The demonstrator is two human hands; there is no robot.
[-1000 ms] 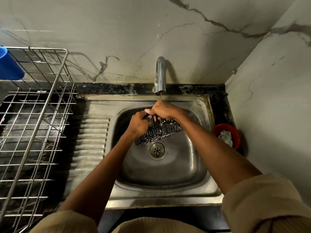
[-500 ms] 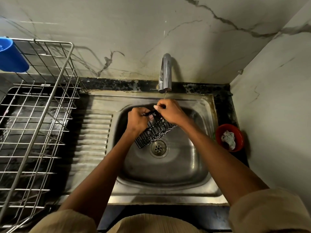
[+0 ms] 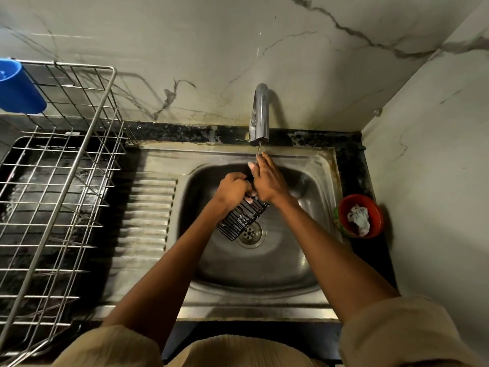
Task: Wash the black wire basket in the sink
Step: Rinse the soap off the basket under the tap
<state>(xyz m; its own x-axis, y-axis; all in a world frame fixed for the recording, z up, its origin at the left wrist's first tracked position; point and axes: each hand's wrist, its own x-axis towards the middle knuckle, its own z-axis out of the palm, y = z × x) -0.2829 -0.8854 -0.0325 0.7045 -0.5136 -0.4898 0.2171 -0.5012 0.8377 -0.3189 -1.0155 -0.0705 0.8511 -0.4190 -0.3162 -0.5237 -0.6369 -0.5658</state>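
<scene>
Head view: we hold the basket (image 3: 242, 219) tilted over the drain (image 3: 250, 232) in the sink (image 3: 321, 165), under the tap (image 3: 260, 115), so its thin stream can reach the wires and run straight off. Left hand (image 3: 232, 190) grips the upper end with fingers curled round it, to steady it. Right hand (image 3: 268, 181) lies over the rim with fingers straight and close together, tips in the stream, likely rubbing the wires clean.
</scene>
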